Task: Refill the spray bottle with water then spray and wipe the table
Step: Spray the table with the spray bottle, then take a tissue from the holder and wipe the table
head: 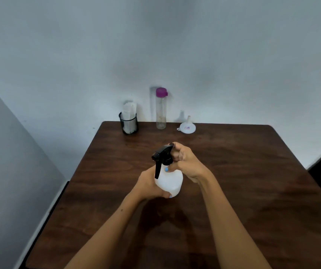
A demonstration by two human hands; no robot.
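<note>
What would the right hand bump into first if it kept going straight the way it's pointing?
It already grips the black sprayer head on the spray bottle. Beyond, the right hand would probably meet the black mesh cup; depth is unclear.

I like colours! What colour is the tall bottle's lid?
Purple lid, seen in the head view.

We see a dim, bluish-grey picture, soft all over with no crisp edges. Light falls from the front right: the bottle [161, 108] and funnel [187, 126] cast faint shadows leftward on the wall [233, 65]. The worktop [243, 181] shows dull sheen, no glare. Wide-angle bending splays the worktop's edges outward.
</note>
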